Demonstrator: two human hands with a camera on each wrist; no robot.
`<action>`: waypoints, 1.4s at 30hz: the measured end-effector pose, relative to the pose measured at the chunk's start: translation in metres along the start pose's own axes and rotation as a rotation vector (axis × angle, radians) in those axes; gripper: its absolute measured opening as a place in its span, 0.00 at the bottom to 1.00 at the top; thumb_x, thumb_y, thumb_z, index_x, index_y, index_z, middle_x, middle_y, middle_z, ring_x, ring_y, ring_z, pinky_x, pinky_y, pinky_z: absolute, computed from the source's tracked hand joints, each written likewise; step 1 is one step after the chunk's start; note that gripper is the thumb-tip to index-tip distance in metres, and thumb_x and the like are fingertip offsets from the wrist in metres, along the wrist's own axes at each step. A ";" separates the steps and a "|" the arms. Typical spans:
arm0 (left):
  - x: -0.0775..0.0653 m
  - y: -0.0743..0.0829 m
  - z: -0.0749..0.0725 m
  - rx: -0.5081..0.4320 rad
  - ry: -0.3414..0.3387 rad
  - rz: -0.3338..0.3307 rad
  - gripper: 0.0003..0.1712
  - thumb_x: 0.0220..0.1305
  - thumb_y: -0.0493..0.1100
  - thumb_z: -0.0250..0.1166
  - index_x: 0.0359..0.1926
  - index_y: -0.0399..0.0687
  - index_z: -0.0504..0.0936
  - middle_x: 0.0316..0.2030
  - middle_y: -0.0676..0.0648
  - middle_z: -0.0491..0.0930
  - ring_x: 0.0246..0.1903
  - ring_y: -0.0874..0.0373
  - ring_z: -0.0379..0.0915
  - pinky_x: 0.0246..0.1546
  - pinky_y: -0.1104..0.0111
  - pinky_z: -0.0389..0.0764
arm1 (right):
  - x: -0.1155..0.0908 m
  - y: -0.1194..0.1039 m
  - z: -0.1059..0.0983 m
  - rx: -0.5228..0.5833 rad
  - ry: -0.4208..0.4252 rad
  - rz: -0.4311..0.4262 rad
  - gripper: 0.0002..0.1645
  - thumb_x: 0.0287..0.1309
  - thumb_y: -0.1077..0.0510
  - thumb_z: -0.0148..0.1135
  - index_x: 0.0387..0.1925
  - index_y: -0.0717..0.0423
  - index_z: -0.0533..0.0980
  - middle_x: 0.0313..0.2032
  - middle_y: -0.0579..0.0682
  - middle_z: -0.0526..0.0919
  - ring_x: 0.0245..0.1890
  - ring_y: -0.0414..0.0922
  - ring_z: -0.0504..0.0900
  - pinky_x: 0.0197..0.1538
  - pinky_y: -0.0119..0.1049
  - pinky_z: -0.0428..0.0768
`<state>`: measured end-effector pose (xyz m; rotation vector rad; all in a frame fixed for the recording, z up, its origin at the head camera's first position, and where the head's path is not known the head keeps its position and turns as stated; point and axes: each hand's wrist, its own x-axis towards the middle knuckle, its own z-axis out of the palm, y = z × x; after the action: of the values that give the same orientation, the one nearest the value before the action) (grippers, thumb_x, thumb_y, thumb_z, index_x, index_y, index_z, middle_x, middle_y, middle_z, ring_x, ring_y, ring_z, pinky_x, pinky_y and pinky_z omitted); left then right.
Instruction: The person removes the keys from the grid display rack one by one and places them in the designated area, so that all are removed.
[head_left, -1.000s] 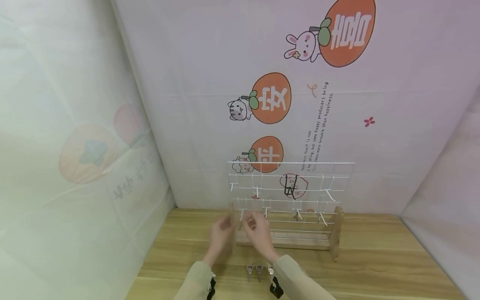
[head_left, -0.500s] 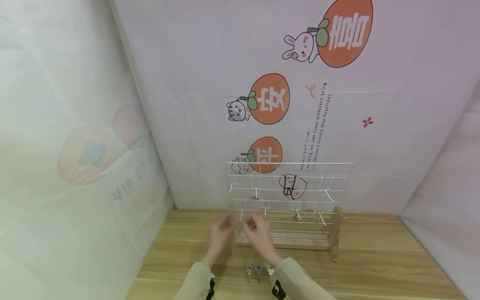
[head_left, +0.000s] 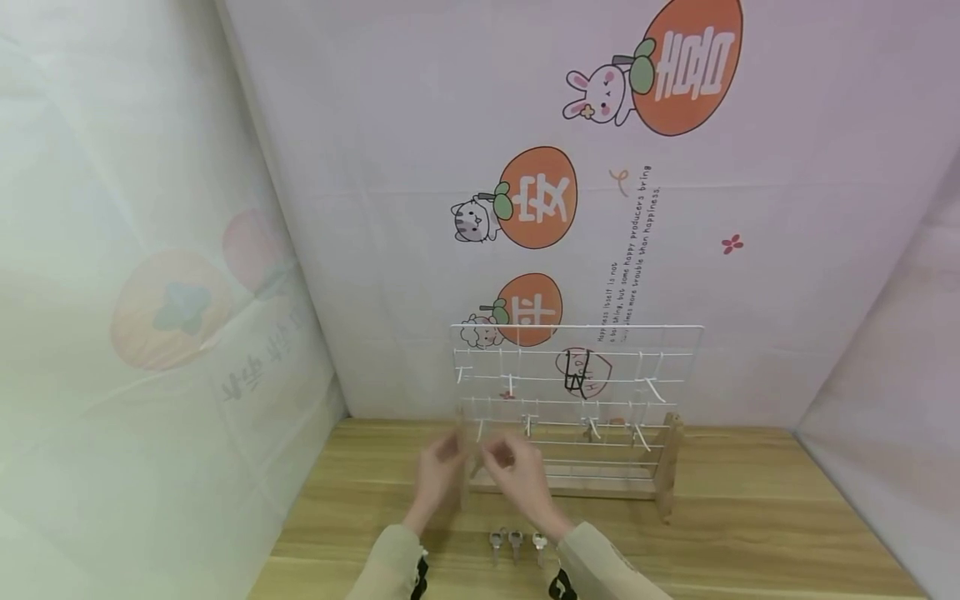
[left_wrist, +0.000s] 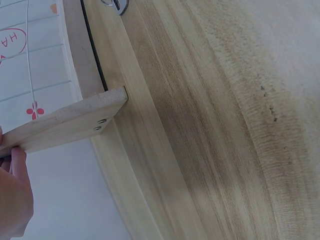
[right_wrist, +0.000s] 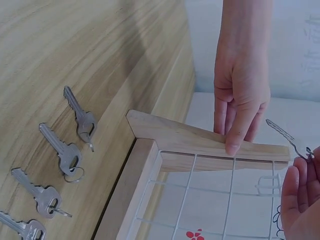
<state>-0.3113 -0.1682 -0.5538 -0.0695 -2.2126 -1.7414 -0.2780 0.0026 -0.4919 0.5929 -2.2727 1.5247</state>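
Note:
My left hand grips the wooden side post of a white wire display rack, thumb on one face and fingers behind. My right hand is just to the right of that post, in front of the lower left hook. Between its thumb and fingers it pinches a metal key by the ring end, the blade pointing away from the hand. Several loose keys with small split rings lie on the table in front of the rack.
White hooks stick out from the grid in two rows. Small metal items, likely keys, hang at several lower hooks. The rack stands on a wood-grain table. Printed white cloth encloses it at the back and sides.
My right hand has lowered slightly with the key, and its forearm has shifted a little to the right. The left hand stays on the post. The head view has drifted slightly.

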 end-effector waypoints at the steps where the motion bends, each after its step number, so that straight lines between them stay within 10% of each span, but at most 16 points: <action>1: 0.000 0.000 0.000 0.007 0.002 0.006 0.26 0.60 0.38 0.70 0.59 0.37 0.78 0.54 0.34 0.82 0.54 0.41 0.82 0.55 0.59 0.85 | -0.001 0.000 -0.001 0.004 -0.001 0.011 0.06 0.56 0.65 0.68 0.34 0.52 0.80 0.32 0.50 0.85 0.30 0.34 0.81 0.36 0.27 0.86; 42: 0.000 0.000 -0.001 0.058 0.034 -0.022 0.26 0.60 0.40 0.71 0.58 0.36 0.79 0.53 0.34 0.83 0.53 0.41 0.82 0.53 0.60 0.86 | -0.050 0.086 -0.069 -0.130 -0.067 0.259 0.08 0.49 0.72 0.67 0.29 0.57 0.79 0.27 0.48 0.84 0.26 0.30 0.77 0.33 0.21 0.81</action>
<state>-0.3110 -0.1688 -0.5538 -0.0019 -2.2462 -1.6760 -0.2761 0.1032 -0.5589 0.3285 -2.5587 1.4724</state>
